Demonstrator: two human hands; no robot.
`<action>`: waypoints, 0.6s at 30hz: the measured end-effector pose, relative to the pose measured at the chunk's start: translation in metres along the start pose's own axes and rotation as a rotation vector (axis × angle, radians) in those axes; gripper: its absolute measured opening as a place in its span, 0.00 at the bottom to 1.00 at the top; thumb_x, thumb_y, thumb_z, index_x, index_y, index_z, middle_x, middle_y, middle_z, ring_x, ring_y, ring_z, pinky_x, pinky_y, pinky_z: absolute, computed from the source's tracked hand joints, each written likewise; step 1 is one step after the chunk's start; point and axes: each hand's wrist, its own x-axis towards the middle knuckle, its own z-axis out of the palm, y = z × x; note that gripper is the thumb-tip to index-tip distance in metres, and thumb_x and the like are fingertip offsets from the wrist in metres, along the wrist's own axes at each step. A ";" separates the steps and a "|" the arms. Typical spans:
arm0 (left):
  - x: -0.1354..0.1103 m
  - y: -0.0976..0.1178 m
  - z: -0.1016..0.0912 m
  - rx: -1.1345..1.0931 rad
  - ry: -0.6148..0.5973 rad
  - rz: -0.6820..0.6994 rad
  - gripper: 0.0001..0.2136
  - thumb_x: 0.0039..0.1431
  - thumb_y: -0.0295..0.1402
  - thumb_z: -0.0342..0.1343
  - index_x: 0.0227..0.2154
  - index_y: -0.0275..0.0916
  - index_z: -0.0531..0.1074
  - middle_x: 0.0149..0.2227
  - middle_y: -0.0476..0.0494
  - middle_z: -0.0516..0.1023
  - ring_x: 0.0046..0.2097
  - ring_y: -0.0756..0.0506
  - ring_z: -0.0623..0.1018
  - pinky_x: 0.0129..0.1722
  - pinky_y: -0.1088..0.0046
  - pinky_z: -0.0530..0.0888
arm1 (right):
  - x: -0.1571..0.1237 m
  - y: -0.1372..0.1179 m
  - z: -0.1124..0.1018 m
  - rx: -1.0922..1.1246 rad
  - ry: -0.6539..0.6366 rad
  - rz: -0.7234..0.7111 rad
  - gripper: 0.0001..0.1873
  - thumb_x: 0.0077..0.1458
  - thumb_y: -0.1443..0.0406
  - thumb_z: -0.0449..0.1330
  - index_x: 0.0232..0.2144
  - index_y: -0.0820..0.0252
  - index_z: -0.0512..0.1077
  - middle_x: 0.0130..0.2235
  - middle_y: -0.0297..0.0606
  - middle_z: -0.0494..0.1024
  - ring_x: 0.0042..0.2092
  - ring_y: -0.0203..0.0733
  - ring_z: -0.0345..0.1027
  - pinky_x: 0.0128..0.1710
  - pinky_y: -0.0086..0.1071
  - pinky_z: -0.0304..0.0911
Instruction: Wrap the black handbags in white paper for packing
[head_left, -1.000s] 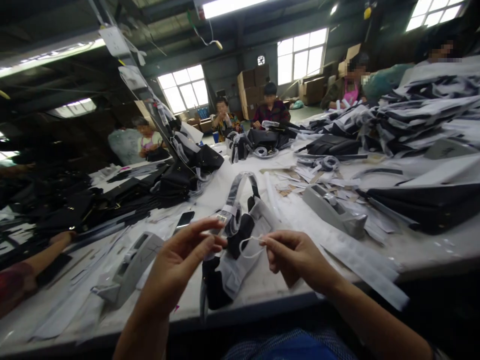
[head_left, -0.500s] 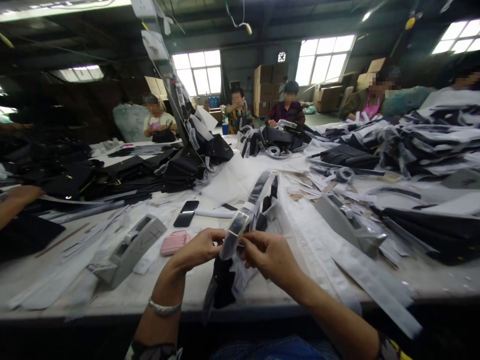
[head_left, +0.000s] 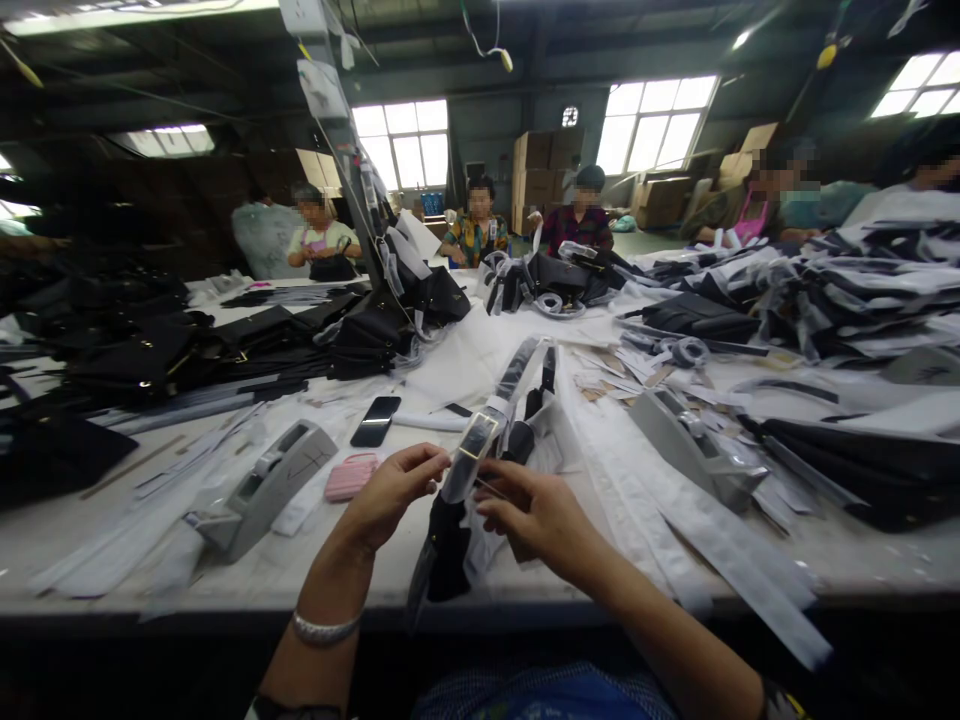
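Windows point(head_left: 660, 125) light a workshop where co-workers point(head_left: 480, 236) gather beyond a pale worktop point(head_left: 375, 575) with dark bags point(head_left: 150, 365) heaped along its left side. At the middle of the worktop's front edge, between two grey tape dispensers point(head_left: 274, 485), lies a dark bag point(head_left: 450, 565), its wrapped strap point(head_left: 516, 370) showing a gold buckle point(head_left: 478, 436). The left hand point(head_left: 396, 490) narrows thumb and fingers at the strap's left edge; the right hand point(head_left: 544, 510) curls, fingertips close, at its right. Whether either grips anything cannot be told. Fastening or adjusting something beside the buckle appears to be the step in hand; the next move seems to call for a steady strap and fine fingertip control.
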 end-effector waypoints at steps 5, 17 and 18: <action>-0.029 -0.004 -0.011 -0.175 0.044 0.027 0.12 0.59 0.42 0.61 0.33 0.37 0.77 0.41 0.42 0.77 0.47 0.45 0.76 0.53 0.67 0.72 | -0.026 0.009 -0.008 -0.134 0.045 -0.076 0.16 0.57 0.70 0.62 0.49 0.57 0.73 0.39 0.38 0.83 0.41 0.42 0.80 0.42 0.33 0.75; -0.028 -0.029 0.009 -0.228 0.375 0.106 0.24 0.40 0.43 0.73 0.43 0.45 0.79 0.49 0.47 0.81 0.51 0.41 0.79 0.44 0.76 0.79 | -0.003 -0.017 0.020 0.129 0.113 -0.485 0.05 0.58 0.67 0.63 0.37 0.62 0.77 0.38 0.42 0.83 0.39 0.41 0.78 0.41 0.31 0.73; -0.023 -0.033 0.001 -0.150 0.382 0.146 0.24 0.40 0.45 0.72 0.43 0.45 0.80 0.48 0.45 0.82 0.50 0.39 0.79 0.44 0.71 0.80 | 0.002 -0.019 0.021 0.021 0.126 -0.508 0.08 0.57 0.70 0.62 0.41 0.62 0.78 0.40 0.41 0.82 0.40 0.40 0.78 0.43 0.30 0.72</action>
